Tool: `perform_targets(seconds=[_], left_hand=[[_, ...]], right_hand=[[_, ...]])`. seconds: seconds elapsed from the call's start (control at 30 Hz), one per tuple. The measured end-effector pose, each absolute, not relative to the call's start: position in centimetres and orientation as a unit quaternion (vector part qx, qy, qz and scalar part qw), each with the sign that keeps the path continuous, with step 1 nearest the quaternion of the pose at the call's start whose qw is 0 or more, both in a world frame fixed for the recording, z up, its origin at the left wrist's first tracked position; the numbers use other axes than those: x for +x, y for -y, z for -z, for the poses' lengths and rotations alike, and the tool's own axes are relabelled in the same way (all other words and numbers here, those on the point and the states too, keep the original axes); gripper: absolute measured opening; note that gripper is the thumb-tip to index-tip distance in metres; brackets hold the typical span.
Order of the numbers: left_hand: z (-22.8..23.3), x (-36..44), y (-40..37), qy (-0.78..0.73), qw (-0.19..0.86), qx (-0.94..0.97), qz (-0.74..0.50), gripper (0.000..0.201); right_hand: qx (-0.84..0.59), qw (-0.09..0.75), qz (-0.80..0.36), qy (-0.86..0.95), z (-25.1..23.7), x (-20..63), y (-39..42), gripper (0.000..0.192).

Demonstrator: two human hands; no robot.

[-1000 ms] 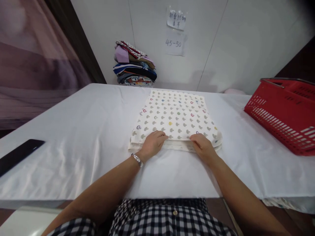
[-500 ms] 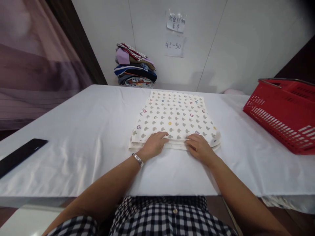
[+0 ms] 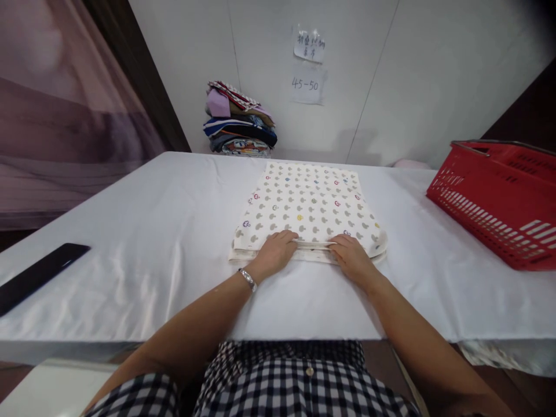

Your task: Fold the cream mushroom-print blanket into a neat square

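Observation:
A folded cream cloth (image 3: 306, 200) printed with small grey and coloured mushrooms lies flat in the middle of the white table (image 3: 152, 231). My left hand (image 3: 273, 253) rests on the cloth's near edge, fingers curled over the stacked layers, with a silver bracelet on the wrist. My right hand (image 3: 353, 258) grips the same near edge a little to the right, fingers pinching the fold.
A red plastic basket (image 3: 495, 200) stands at the right of the table. A stack of folded clothes (image 3: 238, 121) sits at the back against the wall, under two paper notes. A dark flat phone (image 3: 37, 275) lies near the left edge.
Both hands stay on the cloth's near edge; my right hand has slid slightly left. The view has shifted a little.

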State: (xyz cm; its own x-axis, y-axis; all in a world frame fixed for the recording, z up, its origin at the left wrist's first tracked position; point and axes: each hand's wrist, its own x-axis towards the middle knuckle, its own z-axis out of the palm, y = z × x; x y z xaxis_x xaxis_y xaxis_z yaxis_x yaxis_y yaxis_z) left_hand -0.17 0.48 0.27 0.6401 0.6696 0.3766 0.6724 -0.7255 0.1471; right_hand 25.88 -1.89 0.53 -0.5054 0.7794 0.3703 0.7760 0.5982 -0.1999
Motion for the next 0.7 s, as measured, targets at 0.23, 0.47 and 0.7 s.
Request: perform_targets(seconds=[0.23,0.47,0.7], left_hand=[[-0.8,-0.6,0.9,0.309,0.080,-0.905,0.281,0.022],[-1.1,-0.6,0.9,0.296,0.047,-0.918,0.261,0.023],[-1.0,-0.7,0.8,0.315,0.019,-0.917,0.244,0.024]], right_hand=[[-0.424,0.279,0.015,0.861,-1.0,26.3,3.2,0.019],[-0.405,0.316,0.033,0.858,0.0,26.4,3.2,0.016],[-0.397,0.337,0.043,0.853,0.0,26.2,3.5,0.015]])
